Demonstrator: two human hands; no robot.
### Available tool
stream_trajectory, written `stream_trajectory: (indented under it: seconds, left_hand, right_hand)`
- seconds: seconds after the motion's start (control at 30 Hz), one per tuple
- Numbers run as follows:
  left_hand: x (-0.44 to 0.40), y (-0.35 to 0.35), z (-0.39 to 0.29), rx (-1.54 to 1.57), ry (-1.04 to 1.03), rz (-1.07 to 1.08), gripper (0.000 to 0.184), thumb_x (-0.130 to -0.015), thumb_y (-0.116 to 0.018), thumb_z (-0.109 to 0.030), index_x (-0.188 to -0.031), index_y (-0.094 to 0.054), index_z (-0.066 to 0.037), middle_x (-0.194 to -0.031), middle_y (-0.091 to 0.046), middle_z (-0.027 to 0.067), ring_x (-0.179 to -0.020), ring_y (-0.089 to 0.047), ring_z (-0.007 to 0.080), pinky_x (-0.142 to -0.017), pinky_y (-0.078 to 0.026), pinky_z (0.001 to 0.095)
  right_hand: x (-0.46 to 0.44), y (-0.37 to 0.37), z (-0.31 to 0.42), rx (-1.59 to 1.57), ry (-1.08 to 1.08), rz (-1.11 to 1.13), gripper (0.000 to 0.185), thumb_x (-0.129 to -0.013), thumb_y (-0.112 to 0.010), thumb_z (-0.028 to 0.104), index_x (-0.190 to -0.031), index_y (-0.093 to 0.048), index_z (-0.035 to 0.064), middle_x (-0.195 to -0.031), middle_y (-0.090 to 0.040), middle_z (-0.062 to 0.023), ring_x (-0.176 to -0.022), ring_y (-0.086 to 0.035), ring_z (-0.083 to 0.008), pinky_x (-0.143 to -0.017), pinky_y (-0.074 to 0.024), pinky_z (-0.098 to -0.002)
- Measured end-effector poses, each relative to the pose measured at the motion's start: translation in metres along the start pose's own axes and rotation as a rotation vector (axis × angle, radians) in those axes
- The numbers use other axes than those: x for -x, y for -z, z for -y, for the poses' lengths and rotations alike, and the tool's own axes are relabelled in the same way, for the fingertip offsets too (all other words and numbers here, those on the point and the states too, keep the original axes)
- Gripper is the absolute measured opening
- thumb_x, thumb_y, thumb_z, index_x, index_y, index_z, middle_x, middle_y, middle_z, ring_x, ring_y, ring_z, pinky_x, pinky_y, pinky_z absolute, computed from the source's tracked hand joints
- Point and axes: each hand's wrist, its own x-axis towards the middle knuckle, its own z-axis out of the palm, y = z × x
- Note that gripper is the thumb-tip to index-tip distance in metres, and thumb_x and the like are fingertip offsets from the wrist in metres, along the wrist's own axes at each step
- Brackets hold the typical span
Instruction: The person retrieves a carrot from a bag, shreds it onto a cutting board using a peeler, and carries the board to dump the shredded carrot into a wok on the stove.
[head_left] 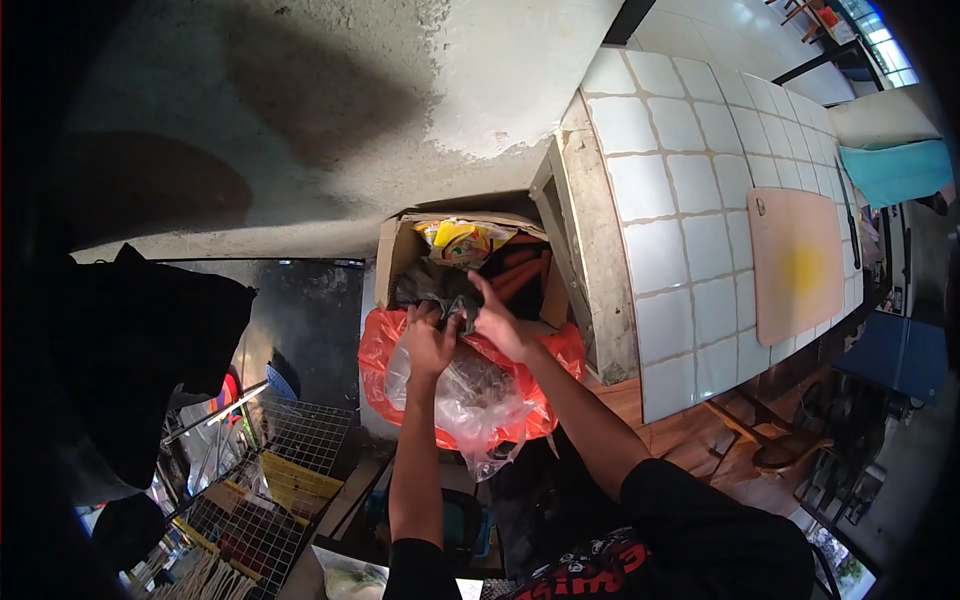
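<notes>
Both my hands are at a crumpled dark plastic bag point(459, 304) at the front of an open cardboard box point(386, 262). My left hand point(430, 345) is closed, its fingers pinching the gathered plastic. Close beside it, my right hand point(500, 325) grips the same plastic, with one finger stretched upward. Below my wrists lie a red plastic bag point(378, 355) and a clear plastic bag point(465, 390) inside it, with something brownish showing through. Deeper in the box are several carrots point(520, 272) and a yellow packet point(465, 243). My fingertips are partly hidden in the folds.
To the right stands a white-tiled counter point(660, 235) with a pink cutting board point(795, 265), a dark knife point(852, 225) and a turquoise cloth point(895, 172). A concrete wall point(330, 170) rises behind the box. A wire rack point(300, 435) stands at lower left; wooden utensils point(775, 455) lie at lower right.
</notes>
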Motion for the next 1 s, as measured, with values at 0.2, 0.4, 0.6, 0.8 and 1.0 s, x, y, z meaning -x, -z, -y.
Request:
stream_trajectory:
  seconds: [0.2, 0.4, 0.6, 0.8, 1.0]
  left_hand:
    - [0.003, -0.022, 0.024, 0.426, 0.234, -0.286, 0.017, -0.081, -0.053, 0.005, -0.095, -0.063, 0.006, -0.09, -0.066, 0.0216, -0.085, -0.064, 0.038, -0.079, -0.049, 0.0418]
    - [0.016, -0.032, 0.045, 0.765, 0.583, -0.449, 0.017, -0.092, -0.048, -0.001, -0.102, -0.059, 0.008, -0.088, -0.062, 0.0115, -0.084, -0.058, 0.0196, -0.079, -0.047, 0.0353]
    - [0.016, -0.025, 0.037, 0.812, 0.614, -0.46, 0.021, -0.095, -0.048, -0.004, -0.112, -0.055, 0.007, -0.105, -0.059, 0.0111, -0.095, -0.053, 0.0163, -0.088, -0.043, 0.0314]
    - [0.01, -0.025, 0.038, 0.864, 0.544, -0.446, 0.018, -0.096, -0.048, -0.005, -0.11, -0.058, -0.002, -0.104, -0.061, 0.0049, -0.09, -0.054, 0.0106, -0.08, -0.044, 0.0246]
    - [0.013, -0.021, 0.046, 0.792, 0.566, -0.377, 0.022, -0.096, -0.047, -0.004, -0.112, -0.062, -0.002, -0.101, -0.063, 0.0027, -0.091, -0.056, 0.0105, -0.08, -0.044, 0.0242]
  right_hand:
    - [-0.037, 0.025, 0.012, 0.641, 0.019, -0.516, 0.039, -0.086, -0.058, 0.004, -0.124, -0.056, 0.0125, -0.098, -0.067, -0.0142, -0.094, -0.069, -0.0265, -0.084, -0.0563, -0.047]
    - [-0.068, 0.155, -0.077, 1.278, -0.297, -0.443, 0.042, -0.087, -0.064, 0.021, -0.127, -0.056, 0.0105, -0.118, -0.061, -0.024, -0.121, -0.055, -0.0361, -0.09, -0.0526, -0.0478]
    - [-0.07, 0.13, -0.063, 2.308, -0.079, -0.147, 0.044, -0.091, -0.055, 0.046, -0.112, -0.072, 0.0103, -0.121, -0.062, -0.0205, -0.125, -0.048, -0.0485, -0.1, -0.0398, -0.0644]
    - [-0.083, 0.131, -0.074, 2.327, -0.159, -0.198, 0.04, -0.092, -0.056, 0.039, -0.112, -0.072, 0.0088, -0.122, -0.06, -0.0199, -0.124, -0.047, -0.0524, -0.102, -0.037, -0.0663]
    - [-0.07, 0.12, -0.059, 2.197, -0.223, -0.34, 0.038, -0.093, -0.054, 0.031, -0.117, -0.068, 0.0047, -0.132, -0.054, -0.0205, -0.124, -0.052, -0.0424, -0.103, -0.0422, -0.0537]
